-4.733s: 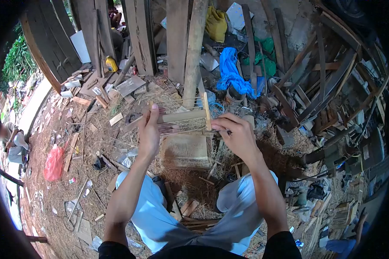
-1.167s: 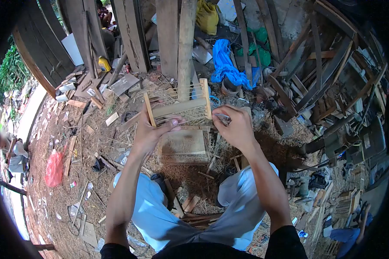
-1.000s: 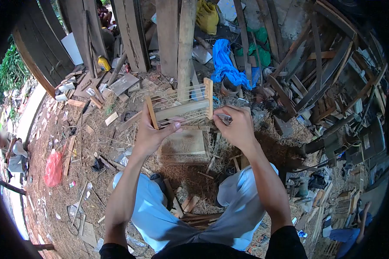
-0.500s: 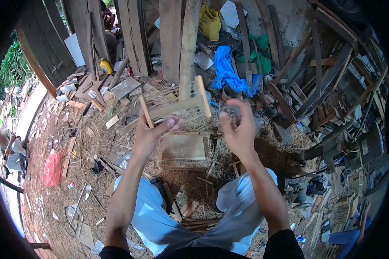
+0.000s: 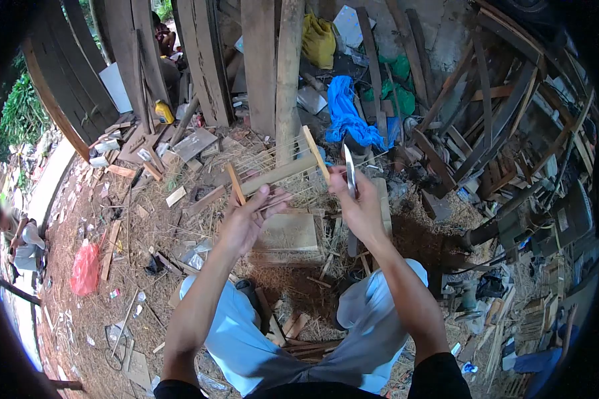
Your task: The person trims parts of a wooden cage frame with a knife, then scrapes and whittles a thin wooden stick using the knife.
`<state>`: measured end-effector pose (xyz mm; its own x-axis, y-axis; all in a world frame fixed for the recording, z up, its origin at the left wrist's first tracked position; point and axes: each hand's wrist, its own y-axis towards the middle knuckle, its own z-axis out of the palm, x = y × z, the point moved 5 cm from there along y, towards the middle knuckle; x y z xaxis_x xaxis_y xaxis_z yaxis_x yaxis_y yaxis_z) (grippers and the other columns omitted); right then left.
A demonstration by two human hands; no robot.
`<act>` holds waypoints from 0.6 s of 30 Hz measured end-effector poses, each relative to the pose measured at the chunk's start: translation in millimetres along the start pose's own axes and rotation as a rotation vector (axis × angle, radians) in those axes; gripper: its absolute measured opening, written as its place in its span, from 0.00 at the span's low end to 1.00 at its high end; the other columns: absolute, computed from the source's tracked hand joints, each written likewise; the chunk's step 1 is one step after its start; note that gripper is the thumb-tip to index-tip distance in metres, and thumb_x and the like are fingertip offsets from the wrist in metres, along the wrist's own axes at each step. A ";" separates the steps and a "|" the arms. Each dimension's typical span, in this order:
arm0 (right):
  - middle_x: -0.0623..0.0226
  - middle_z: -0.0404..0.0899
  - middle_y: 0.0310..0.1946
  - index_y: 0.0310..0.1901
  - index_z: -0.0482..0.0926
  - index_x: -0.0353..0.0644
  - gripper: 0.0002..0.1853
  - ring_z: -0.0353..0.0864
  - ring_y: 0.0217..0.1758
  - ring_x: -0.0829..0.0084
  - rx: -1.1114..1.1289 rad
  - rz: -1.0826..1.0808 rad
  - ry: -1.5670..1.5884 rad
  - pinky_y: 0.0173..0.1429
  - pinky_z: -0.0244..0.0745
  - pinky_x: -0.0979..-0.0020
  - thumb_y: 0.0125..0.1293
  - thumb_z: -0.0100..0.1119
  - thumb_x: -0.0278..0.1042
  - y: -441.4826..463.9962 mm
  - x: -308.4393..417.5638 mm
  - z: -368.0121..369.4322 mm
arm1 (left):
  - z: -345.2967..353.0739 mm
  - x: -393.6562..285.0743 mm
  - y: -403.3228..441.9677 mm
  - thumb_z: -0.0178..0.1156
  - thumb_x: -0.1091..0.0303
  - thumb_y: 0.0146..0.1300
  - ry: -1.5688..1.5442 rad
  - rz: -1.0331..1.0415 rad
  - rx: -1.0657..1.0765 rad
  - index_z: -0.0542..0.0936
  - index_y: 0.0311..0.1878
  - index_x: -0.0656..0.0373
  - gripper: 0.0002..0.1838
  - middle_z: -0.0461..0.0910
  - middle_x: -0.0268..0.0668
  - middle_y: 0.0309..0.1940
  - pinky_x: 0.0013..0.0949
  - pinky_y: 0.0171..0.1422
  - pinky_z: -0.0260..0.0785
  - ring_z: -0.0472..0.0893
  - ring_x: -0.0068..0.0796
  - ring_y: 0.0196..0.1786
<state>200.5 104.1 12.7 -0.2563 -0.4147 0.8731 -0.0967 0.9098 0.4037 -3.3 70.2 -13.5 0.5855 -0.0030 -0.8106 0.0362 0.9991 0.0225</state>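
A small wooden frame [image 5: 288,171] has two upright end pieces joined by a thicker central bar and several thin sticks. My left hand [image 5: 247,216] grips it by the left end piece, thumb over the lower sticks. My right hand [image 5: 361,206] is closed around a knife [image 5: 350,165], blade pointing up and away, with its fingertips at the lower end of the frame's right end piece. Below the frame, a wooden block [image 5: 286,233] rests on the ground between my feet.
A wooden post [image 5: 289,80] stands beyond the frame. Blue plastic [image 5: 345,113] lies behind my right hand, and piled timber [image 5: 472,126] fills the right. A red bag [image 5: 84,268] is on the littered ground at left. People sit at the far left and lower right edges.
The knife now shows upright in my right hand, which moved away from the frame's right end and came back to it. My left hand still holds the frame, now tilted differently.
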 end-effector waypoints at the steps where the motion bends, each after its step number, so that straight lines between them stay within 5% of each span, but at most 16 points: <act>1: 0.67 0.78 0.30 0.44 0.77 0.37 0.16 0.75 0.33 0.80 0.013 0.094 0.066 0.39 0.68 0.76 0.65 0.56 0.43 0.1 -2.9 -0.3 | 2.2 -1.3 -0.8 0.52 0.66 0.67 0.078 0.013 0.005 0.66 0.55 0.63 0.17 0.76 0.47 0.46 0.34 0.52 0.76 0.79 0.38 0.49; 9: 0.71 0.78 0.31 0.46 0.76 0.35 0.16 0.74 0.34 0.81 0.010 0.136 0.243 0.40 0.68 0.77 0.62 0.62 0.37 4.7 1.9 -12.2 | 4.1 7.6 -3.2 0.50 0.58 0.68 0.488 -0.036 0.093 0.56 0.64 0.62 0.27 0.72 0.42 0.53 0.35 0.52 0.73 0.77 0.33 0.51; 12: 0.72 0.77 0.31 0.49 0.76 0.35 0.17 0.70 0.27 0.85 -0.046 0.235 0.420 0.31 0.65 0.80 0.61 0.62 0.35 6.0 -1.3 -17.2 | 4.1 16.8 -3.3 0.55 0.56 0.65 0.440 -0.147 0.141 0.56 0.62 0.65 0.30 0.71 0.44 0.53 0.35 0.54 0.71 0.77 0.33 0.51; 15: 0.72 0.78 0.34 0.51 0.76 0.36 0.17 0.54 0.17 0.93 -0.042 0.340 0.546 0.17 0.46 0.83 0.62 0.60 0.32 6.9 -10.6 -21.5 | -11.5 16.8 0.4 0.55 0.52 0.65 0.733 -0.107 0.164 0.56 0.62 0.65 0.33 0.69 0.46 0.55 0.38 0.60 0.67 0.72 0.34 0.58; 18: 0.69 0.80 0.37 0.51 0.76 0.35 0.17 0.63 0.21 0.90 0.006 0.304 0.453 0.21 0.56 0.83 0.61 0.60 0.31 8.2 -10.2 -24.0 | -12.8 -7.1 0.6 0.56 0.52 0.64 0.696 -0.106 0.015 0.55 0.63 0.66 0.35 0.67 0.48 0.57 0.39 0.64 0.62 0.67 0.35 0.62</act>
<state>225.5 115.4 13.6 0.1668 -0.0982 0.9811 -0.0884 0.9895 0.1140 -17.8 71.3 -15.2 -0.0759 -0.0669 -0.9949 0.0787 0.9942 -0.0729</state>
